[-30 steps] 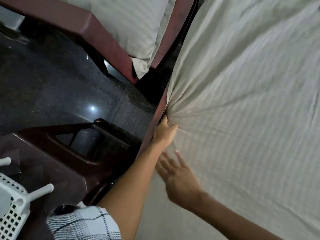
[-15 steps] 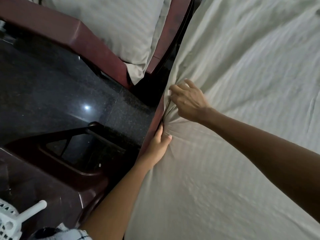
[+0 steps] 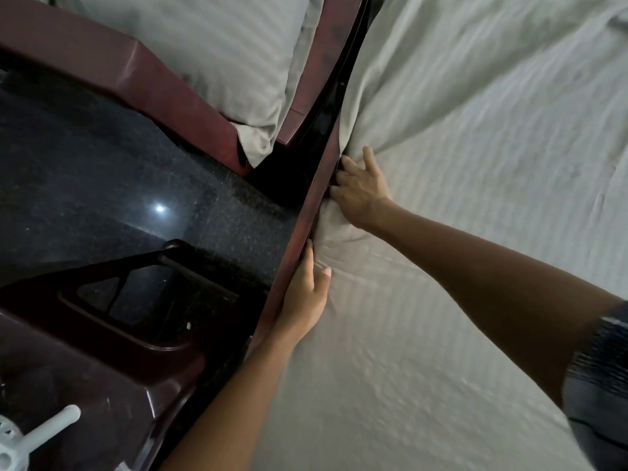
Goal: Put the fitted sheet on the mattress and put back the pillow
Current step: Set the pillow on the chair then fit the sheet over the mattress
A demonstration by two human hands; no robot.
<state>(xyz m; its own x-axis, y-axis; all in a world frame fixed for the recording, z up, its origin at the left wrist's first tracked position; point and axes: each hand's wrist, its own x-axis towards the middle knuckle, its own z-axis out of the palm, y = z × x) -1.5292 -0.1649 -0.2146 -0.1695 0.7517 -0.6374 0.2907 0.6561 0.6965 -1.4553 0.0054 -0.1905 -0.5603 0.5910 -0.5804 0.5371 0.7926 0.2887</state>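
Observation:
The pale striped fitted sheet covers the mattress across the right half of the view. Its edge bunches into folds at the dark red bed frame. My left hand lies along the frame with its fingers tucked down between frame and mattress and its thumb on the sheet. My right hand sits farther up the same edge, fingers spread and pushing the sheet into the gap. The pillow in a matching striped case rests on a dark red chair at the top left.
The dark red chair stands close to the bed, leaving a narrow gap. A second dark red chair fills the lower left above a glossy black floor. A white device with an antenna sits at the bottom left corner.
My right hand moved from the lower sheet up past my left hand, gripped the bunched edge, and now presses it down at the frame. My left hand stayed tucked at the edge.

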